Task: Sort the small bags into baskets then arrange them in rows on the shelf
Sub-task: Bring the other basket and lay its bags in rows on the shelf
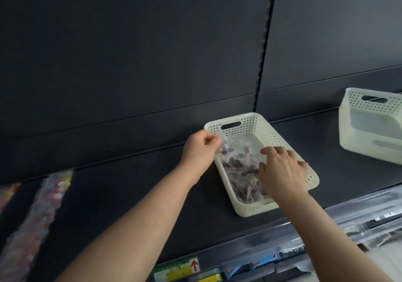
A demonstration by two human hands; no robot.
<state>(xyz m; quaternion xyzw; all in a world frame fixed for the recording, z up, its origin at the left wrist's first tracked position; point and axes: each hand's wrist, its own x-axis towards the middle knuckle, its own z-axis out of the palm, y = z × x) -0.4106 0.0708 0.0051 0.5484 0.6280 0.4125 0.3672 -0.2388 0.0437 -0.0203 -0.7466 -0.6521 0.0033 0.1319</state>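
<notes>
Bag (228, 147) pinched by left hand (199, 147) — right hand (282, 170) splayed over basket (252, 122).

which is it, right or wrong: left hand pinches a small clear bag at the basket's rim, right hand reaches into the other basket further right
Wrong on one point. The left hand does pinch a small clear bag at the rim of the basket, but the right hand reaches into that same basket, over its bags; the other basket is untouched. The head view shows it.

Shop: dark shelving (130, 194), price-label strip (282, 244)
</notes>
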